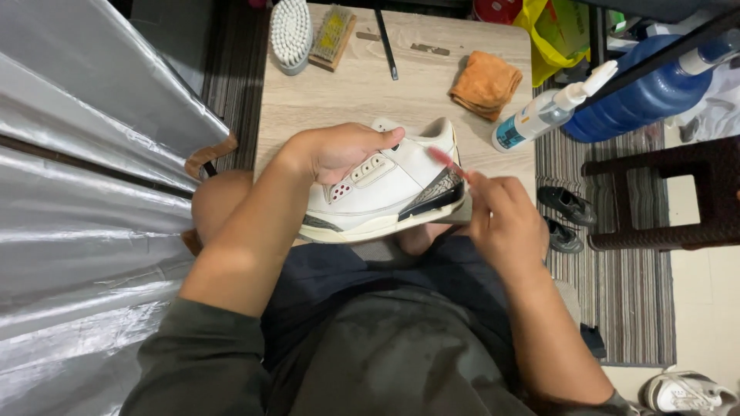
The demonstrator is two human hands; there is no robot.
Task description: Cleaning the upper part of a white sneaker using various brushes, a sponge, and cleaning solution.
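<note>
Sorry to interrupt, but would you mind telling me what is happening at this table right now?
A seated person holds a white sneaker over their lap, gripping its top with the left hand. The right hand holds a thin red-handled tool against the shoe's grey heel area. On the wooden table beyond lie a white brush, a smaller wooden brush, an orange cloth and a spray bottle.

Left hand [339, 150]: grips white sneaker [385, 192] from above.
Right hand [505, 223]: holds pink brush [447, 162] against sneaker's toe.
</note>
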